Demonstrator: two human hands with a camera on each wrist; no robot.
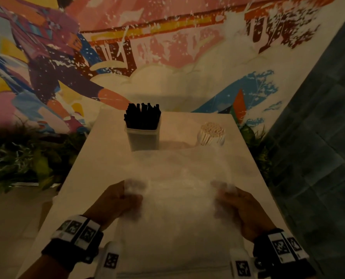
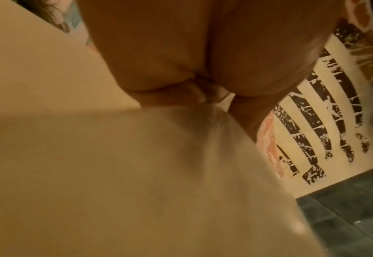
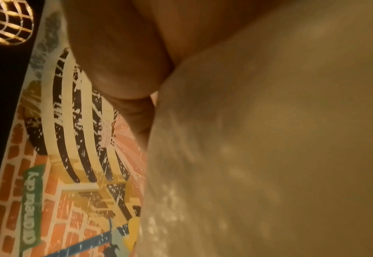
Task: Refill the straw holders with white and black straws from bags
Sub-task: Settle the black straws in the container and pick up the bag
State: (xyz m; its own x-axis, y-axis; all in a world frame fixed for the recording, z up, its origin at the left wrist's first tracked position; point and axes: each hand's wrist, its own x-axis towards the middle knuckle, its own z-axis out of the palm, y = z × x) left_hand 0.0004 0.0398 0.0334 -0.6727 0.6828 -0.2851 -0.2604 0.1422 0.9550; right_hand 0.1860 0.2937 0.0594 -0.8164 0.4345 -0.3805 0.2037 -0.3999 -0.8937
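A translucent plastic bag [image 1: 179, 198] is stretched over the near half of the white table [image 1: 83, 174], blurred by motion. My left hand [image 1: 117, 200] pinches its left side and my right hand [image 1: 240, 208] pinches its right side. In the left wrist view my fingers [image 2: 181, 93] gather the bag [image 2: 159, 173] into a fold. The right wrist view shows the bag [image 3: 269, 156] filling the frame beside my right hand [image 3: 124, 66]. Behind the bag stand a square clear holder [image 1: 143, 137] packed with black straws [image 1: 142, 116] and a round holder of white straws [image 1: 211, 134]. What the bag contains is not visible.
A painted mural wall [image 1: 167, 47] rises just behind the table. Green plants [image 1: 22, 158] line the floor at the left and at the right of the table. Dark tiles [image 1: 318, 158] cover the wall on the right.
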